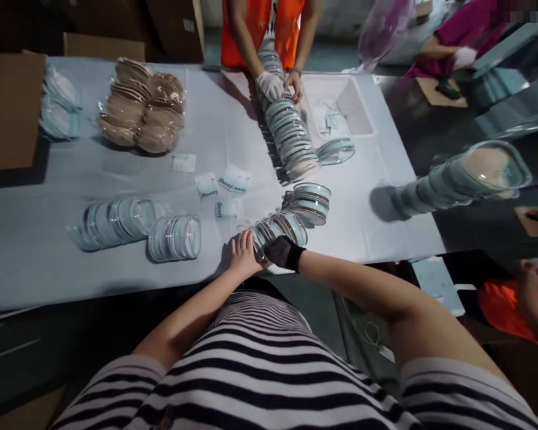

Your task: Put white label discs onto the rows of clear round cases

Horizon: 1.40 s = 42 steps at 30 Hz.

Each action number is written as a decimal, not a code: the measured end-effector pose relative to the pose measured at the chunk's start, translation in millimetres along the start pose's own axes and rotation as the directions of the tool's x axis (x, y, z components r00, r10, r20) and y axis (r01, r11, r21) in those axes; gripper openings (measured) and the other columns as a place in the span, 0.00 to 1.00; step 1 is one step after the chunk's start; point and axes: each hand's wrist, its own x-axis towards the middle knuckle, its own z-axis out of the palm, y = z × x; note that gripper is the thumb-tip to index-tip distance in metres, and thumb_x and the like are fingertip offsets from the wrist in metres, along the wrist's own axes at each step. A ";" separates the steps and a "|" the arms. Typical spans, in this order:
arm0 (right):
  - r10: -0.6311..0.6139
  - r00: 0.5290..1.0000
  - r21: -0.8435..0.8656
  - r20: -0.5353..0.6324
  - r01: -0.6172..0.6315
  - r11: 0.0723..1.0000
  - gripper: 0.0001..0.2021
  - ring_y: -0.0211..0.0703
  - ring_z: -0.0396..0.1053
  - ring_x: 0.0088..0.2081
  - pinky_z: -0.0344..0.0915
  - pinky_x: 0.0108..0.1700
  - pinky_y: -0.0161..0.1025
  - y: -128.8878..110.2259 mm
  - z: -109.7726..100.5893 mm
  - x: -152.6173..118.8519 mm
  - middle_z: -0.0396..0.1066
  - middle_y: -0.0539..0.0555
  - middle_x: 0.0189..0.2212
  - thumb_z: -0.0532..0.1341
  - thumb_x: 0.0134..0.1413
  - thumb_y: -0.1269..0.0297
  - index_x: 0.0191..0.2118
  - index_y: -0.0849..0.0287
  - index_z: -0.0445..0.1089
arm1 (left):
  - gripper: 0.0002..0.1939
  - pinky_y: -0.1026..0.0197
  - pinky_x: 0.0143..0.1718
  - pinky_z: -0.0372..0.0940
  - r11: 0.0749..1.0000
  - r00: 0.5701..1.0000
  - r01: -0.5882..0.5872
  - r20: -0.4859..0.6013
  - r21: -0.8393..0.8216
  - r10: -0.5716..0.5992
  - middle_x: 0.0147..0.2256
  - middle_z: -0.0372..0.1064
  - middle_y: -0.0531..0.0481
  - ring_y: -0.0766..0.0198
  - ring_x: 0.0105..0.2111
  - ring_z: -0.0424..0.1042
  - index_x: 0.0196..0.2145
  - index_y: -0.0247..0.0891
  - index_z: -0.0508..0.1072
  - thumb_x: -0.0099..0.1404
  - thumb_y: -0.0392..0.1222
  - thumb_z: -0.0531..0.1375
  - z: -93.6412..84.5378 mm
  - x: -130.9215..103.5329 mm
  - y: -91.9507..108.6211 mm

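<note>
A row of round, flat packs (287, 226) in clear film, pale blue with brown edges, lies on the table just in front of me. My left hand (244, 252) is bare and rests at the row's left end, fingers stretched along it. My right hand (283, 251), in a black glove, curls over the near side of the same row; its fingertips are partly hidden among the packs. A short stack of similar packs (312, 203) adjoins the row's far right end. To the left lie two more groups of pale packs, a small one (174, 237) and a longer one (116, 222).
Across the table (219, 128), a co-worker's gloved hand (270, 86) and bare hand touch a long row of packs (291, 140). Further things are a white bin (363, 107), a tall stack (457, 179), brown bundles (143, 107), printed cards (233, 179) and a cardboard box (9, 113).
</note>
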 end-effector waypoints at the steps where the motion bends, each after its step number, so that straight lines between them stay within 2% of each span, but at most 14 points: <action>1: -0.032 0.997 -0.078 0.066 0.037 0.996 0.13 0.47 0.76 0.42 0.66 0.48 0.40 -3.0 -5.6 10.0 0.77 0.58 0.27 0.61 0.56 0.68 0.22 0.67 0.71 | 0.61 0.35 0.69 0.34 1.000 1.000 0.001 -0.006 0.006 -0.001 0.71 0.41 0.30 0.41 0.71 0.39 0.71 0.27 0.43 0.53 0.61 0.66 1.0 0.5 0.9; 4: -0.030 0.963 -0.326 0.267 0.119 0.938 0.11 0.50 0.76 0.43 0.67 0.50 0.45 -20.3 -13.9 45.5 0.78 0.59 0.29 0.61 0.56 0.68 0.27 0.68 0.74 | 0.61 0.37 0.70 0.33 1.000 1.000 0.015 0.011 0.020 -0.015 0.70 0.40 0.28 0.41 0.71 0.39 0.70 0.24 0.44 0.51 0.59 0.67 3.9 2.2 2.2; 7: 0.030 0.950 -0.383 0.311 0.096 0.919 0.08 0.49 0.76 0.40 0.68 0.50 0.46 -34.0 -18.4 71.5 0.77 0.58 0.28 0.63 0.54 0.69 0.28 0.67 0.76 | 0.59 0.37 0.70 0.32 0.999 0.999 0.027 0.040 0.018 -0.028 0.70 0.42 0.25 0.41 0.71 0.41 0.69 0.22 0.47 0.51 0.57 0.68 6.0 0.8 1.7; 9: 0.015 0.946 -0.376 0.324 0.114 0.920 0.07 0.48 0.76 0.42 0.67 0.51 0.46 -25.7 -33.2 75.9 0.78 0.57 0.32 0.63 0.55 0.68 0.35 0.67 0.77 | 0.56 0.36 0.69 0.33 1.000 1.000 0.012 0.016 0.004 -0.012 0.69 0.45 0.27 0.41 0.70 0.41 0.68 0.26 0.50 0.51 0.57 0.68 6.7 -3.8 0.8; 11: -0.069 0.968 -0.382 0.241 0.160 0.910 0.14 0.50 0.72 0.51 0.64 0.56 0.48 3.1 -63.3 71.6 0.77 0.60 0.45 0.62 0.58 0.65 0.48 0.66 0.76 | 0.54 0.34 0.69 0.35 1.000 1.000 -0.011 -0.026 -0.020 0.011 0.68 0.48 0.29 0.40 0.70 0.43 0.66 0.30 0.53 0.49 0.57 0.69 7.3 -10.9 -0.3; 13: -0.129 0.991 -0.434 0.029 0.128 0.892 0.27 0.58 0.60 0.62 0.55 0.63 0.54 49.1 -103.0 63.7 0.65 0.64 0.61 0.65 0.56 0.58 0.60 0.63 0.68 | 0.52 0.32 0.68 0.38 0.999 0.998 -0.021 -0.055 -0.047 0.018 0.66 0.52 0.31 0.38 0.68 0.47 0.64 0.34 0.56 0.48 0.56 0.70 8.3 -18.5 -1.4; 15: 0.022 0.979 -0.439 -0.201 -0.110 0.892 0.40 0.66 0.49 0.67 0.49 0.66 0.60 101.4 -138.4 56.9 0.52 0.67 0.68 0.69 0.49 0.51 0.66 0.62 0.61 | 0.50 0.32 0.67 0.42 0.998 0.997 -0.020 -0.074 -0.062 0.015 0.64 0.55 0.31 0.38 0.67 0.51 0.62 0.35 0.58 0.46 0.55 0.72 9.5 -24.5 -2.0; 17: 0.256 0.931 -0.314 -0.260 -0.332 0.889 0.44 0.66 0.52 0.66 0.52 0.64 0.59 146.2 -156.1 51.9 0.54 0.69 0.67 0.67 0.49 0.47 0.68 0.63 0.56 | 0.49 0.32 0.66 0.44 0.998 0.995 -0.021 -0.094 -0.056 0.016 0.63 0.56 0.30 0.37 0.66 0.53 0.60 0.35 0.59 0.45 0.54 0.72 10.5 -27.5 -2.5; 19: 0.435 0.868 -0.158 -0.239 -0.477 0.865 0.44 0.63 0.60 0.62 0.59 0.60 0.54 173.9 -151.2 45.7 0.60 0.70 0.63 0.64 0.52 0.44 0.68 0.63 0.54 | 0.49 0.32 0.66 0.45 0.999 0.994 -0.031 -0.106 -0.040 0.026 0.62 0.56 0.30 0.36 0.65 0.54 0.59 0.35 0.59 0.45 0.52 0.73 10.8 -27.5 -3.1; 21: 0.516 0.821 -0.037 -0.244 -0.539 0.841 0.42 0.61 0.65 0.58 0.64 0.56 0.50 182.6 -128.9 35.2 0.65 0.69 0.59 0.63 0.52 0.42 0.66 0.63 0.57 | 0.48 0.32 0.66 0.44 0.999 0.995 -0.039 -0.098 -0.025 0.036 0.63 0.56 0.32 0.38 0.65 0.55 0.59 0.36 0.58 0.46 0.52 0.72 10.5 -26.0 -4.6; 25: 0.643 0.705 0.197 -0.298 -0.614 0.765 0.35 0.56 0.71 0.51 0.67 0.49 0.45 169.3 -74.5 0.3 0.70 0.65 0.53 0.63 0.51 0.40 0.56 0.60 0.63 | 0.47 0.32 0.67 0.42 0.999 0.996 -0.045 -0.074 -0.012 0.044 0.64 0.56 0.33 0.40 0.66 0.54 0.60 0.38 0.58 0.46 0.52 0.72 7.5 -23.3 -10.5; 29: 0.773 0.567 0.408 -0.285 -0.657 0.633 0.34 0.54 0.73 0.47 0.68 0.45 0.44 164.1 -50.6 -34.1 0.73 0.62 0.49 0.64 0.48 0.39 0.54 0.57 0.62 | 0.46 0.34 0.67 0.43 0.998 0.997 -0.058 -0.052 0.014 0.059 0.65 0.55 0.35 0.42 0.66 0.54 0.60 0.40 0.60 0.47 0.52 0.72 0.7 -22.7 -15.6; 37: 0.780 0.548 0.461 -0.301 -0.633 0.622 0.30 0.54 0.73 0.50 0.67 0.49 0.44 171.1 -46.6 -50.4 0.72 0.65 0.51 0.65 0.49 0.44 0.52 0.58 0.62 | 0.45 0.38 0.67 0.48 0.997 0.998 -0.063 0.016 -0.041 0.064 0.66 0.55 0.37 0.42 0.66 0.55 0.61 0.40 0.62 0.47 0.52 0.71 -14.4 -11.9 -20.3; 42: 0.736 0.605 0.478 -0.303 -0.572 0.667 0.23 0.50 0.75 0.44 0.70 0.45 0.41 171.2 -31.0 -66.4 0.75 0.62 0.47 0.66 0.51 0.55 0.51 0.59 0.64 | 0.51 0.40 0.59 0.63 0.940 0.999 0.047 0.019 -0.338 -0.043 0.65 0.57 0.35 0.41 0.63 0.61 0.66 0.41 0.54 0.48 0.55 0.67 10.6 -7.2 -38.5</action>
